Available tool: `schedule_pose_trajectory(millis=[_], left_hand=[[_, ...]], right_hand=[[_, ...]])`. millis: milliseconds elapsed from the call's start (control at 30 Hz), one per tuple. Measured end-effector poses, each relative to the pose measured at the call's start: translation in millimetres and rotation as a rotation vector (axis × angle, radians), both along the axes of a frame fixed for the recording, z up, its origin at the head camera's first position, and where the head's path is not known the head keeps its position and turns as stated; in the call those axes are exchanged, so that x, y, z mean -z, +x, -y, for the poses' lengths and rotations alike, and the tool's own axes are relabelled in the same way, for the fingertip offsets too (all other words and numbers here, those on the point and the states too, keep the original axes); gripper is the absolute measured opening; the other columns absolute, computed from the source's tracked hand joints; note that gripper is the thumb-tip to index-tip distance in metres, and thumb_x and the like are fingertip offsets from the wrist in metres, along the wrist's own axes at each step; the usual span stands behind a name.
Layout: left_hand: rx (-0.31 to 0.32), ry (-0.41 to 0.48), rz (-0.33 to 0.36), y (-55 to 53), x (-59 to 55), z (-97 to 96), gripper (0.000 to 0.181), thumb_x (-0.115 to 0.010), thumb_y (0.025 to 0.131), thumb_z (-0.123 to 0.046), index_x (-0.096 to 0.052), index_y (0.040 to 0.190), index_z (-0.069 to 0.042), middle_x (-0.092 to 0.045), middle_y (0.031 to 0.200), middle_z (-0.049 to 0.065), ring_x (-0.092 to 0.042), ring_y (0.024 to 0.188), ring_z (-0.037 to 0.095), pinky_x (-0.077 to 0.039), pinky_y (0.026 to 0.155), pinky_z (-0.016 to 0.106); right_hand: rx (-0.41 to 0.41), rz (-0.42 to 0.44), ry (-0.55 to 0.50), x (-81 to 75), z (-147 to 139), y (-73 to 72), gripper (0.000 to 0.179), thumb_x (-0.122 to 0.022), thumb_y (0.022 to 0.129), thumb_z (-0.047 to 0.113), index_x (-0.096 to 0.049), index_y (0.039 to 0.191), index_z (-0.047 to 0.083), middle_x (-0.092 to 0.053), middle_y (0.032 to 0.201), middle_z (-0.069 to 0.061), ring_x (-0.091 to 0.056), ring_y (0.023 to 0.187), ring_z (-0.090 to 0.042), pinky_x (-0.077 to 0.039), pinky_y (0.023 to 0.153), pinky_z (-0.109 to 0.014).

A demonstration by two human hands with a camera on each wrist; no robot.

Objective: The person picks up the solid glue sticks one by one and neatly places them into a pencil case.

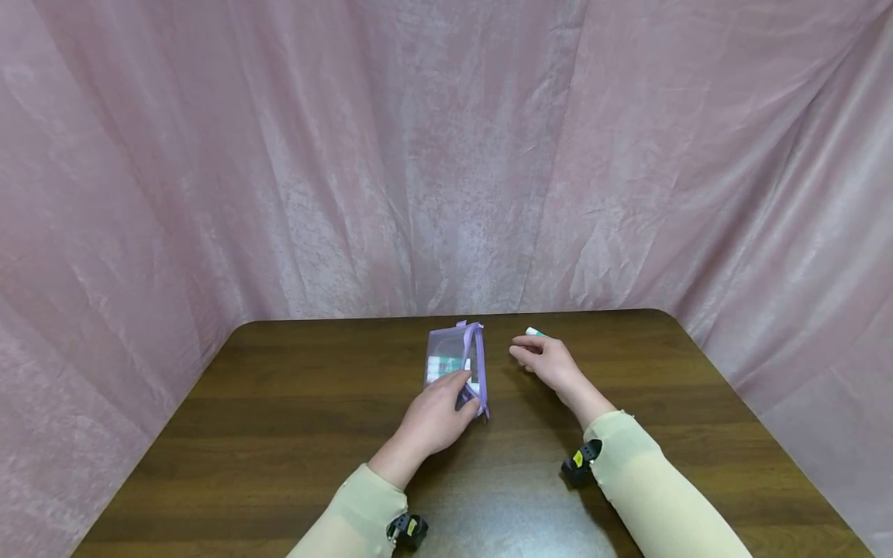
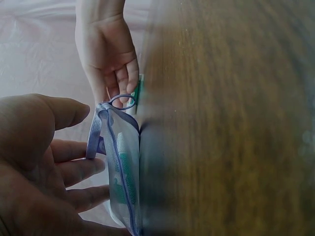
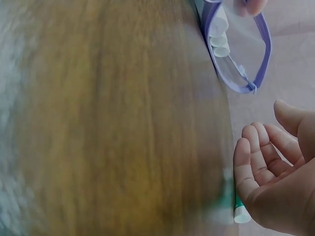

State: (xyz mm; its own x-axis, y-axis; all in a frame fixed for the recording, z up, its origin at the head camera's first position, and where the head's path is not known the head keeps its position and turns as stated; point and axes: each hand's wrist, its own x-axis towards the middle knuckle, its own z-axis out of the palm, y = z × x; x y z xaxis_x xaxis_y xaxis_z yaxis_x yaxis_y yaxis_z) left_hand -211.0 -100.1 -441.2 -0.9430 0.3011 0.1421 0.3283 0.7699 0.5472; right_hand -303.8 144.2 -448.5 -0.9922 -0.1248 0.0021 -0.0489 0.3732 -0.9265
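Observation:
A purple-edged mesh zip pouch (image 1: 445, 343) lies on the table with its zipped side gaping toward the right. Several white-and-green tubes (image 1: 444, 366), like glue sticks, show through its mesh. My left hand (image 1: 434, 415) rests over the pouch's near part, fingers touching the mesh; in the left wrist view the thumb stands apart from it. To the right, my right hand (image 1: 553, 366) hovers low over the table, fingers loosely bent with nothing between them. Another white-and-green tube (image 3: 239, 213) lies just beyond that hand, mostly hidden behind it.
The brown wooden table (image 1: 279, 418) has rounded far corners. Pink curtains (image 1: 432, 155) hang behind it and along the sides. A small black wrist camera (image 1: 408, 530) sits at the left sleeve, another wrist camera (image 1: 580, 463) at the right.

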Motion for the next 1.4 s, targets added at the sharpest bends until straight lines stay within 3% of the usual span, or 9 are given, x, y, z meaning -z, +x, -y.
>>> schedule_pose_trajectory(millis=[400, 667, 1000, 1233, 1400], left_hand=[[0.008, -0.01, -0.015, 4.4, -1.0, -0.2, 0.054, -0.068, 0.11, -0.026, -0.059, 0.157, -0.002, -0.059, 0.159, 0.019, -0.054, 0.149, 0.037, -0.044, 0.123, 0.053], [0.021, -0.012, -0.047, 6.8, -1.7, -1.2, 0.053, -0.07, 0.109, -0.023, -0.06, 0.155, 0.001, -0.062, 0.155, 0.021, -0.057, 0.146, 0.037, -0.046, 0.121, 0.054], [0.024, -0.01, -0.023, 8.7, -2.8, -0.9, 0.054, -0.069, 0.11, -0.025, -0.058, 0.157, 0.0, -0.06, 0.158, 0.02, -0.055, 0.148, 0.037, -0.045, 0.122, 0.054], [0.02, 0.0, -0.006, 11.5, -3.1, 2.3, 0.055, -0.068, 0.111, -0.028, -0.058, 0.158, -0.002, -0.058, 0.16, 0.02, -0.054, 0.15, 0.037, -0.044, 0.124, 0.054], [0.018, 0.002, -0.005, 13.2, -4.3, 3.5, 0.055, -0.068, 0.111, -0.027, -0.058, 0.158, -0.002, -0.058, 0.16, 0.02, -0.053, 0.15, 0.037, -0.044, 0.124, 0.054]], right_hand=[[0.035, 0.037, -0.118, 3.0, -11.6, 1.5, 0.051, -0.07, 0.111, 0.021, -0.06, 0.152, -0.008, -0.069, 0.141, -0.024, -0.073, 0.112, -0.029, -0.062, 0.093, -0.03], [0.048, 0.063, -0.192, 3.4, -19.0, 2.9, 0.053, -0.069, 0.112, 0.019, -0.057, 0.155, -0.009, -0.069, 0.14, -0.022, -0.071, 0.108, -0.021, -0.062, 0.093, -0.027], [0.061, 0.066, -0.217, 4.4, -30.9, 5.0, 0.053, -0.069, 0.112, 0.022, -0.057, 0.155, -0.007, -0.067, 0.142, -0.022, -0.07, 0.108, -0.019, -0.061, 0.097, -0.029], [0.067, 0.1, -0.274, 2.1, -34.9, 4.4, 0.054, -0.069, 0.112, 0.021, -0.057, 0.155, -0.008, -0.072, 0.126, -0.007, -0.068, 0.099, -0.01, -0.061, 0.091, -0.023], [0.073, 0.074, -0.259, -1.7, -38.5, 3.6, 0.054, -0.07, 0.111, 0.022, -0.058, 0.154, -0.008, -0.071, 0.123, -0.007, -0.068, 0.099, -0.011, -0.061, 0.091, -0.022]])
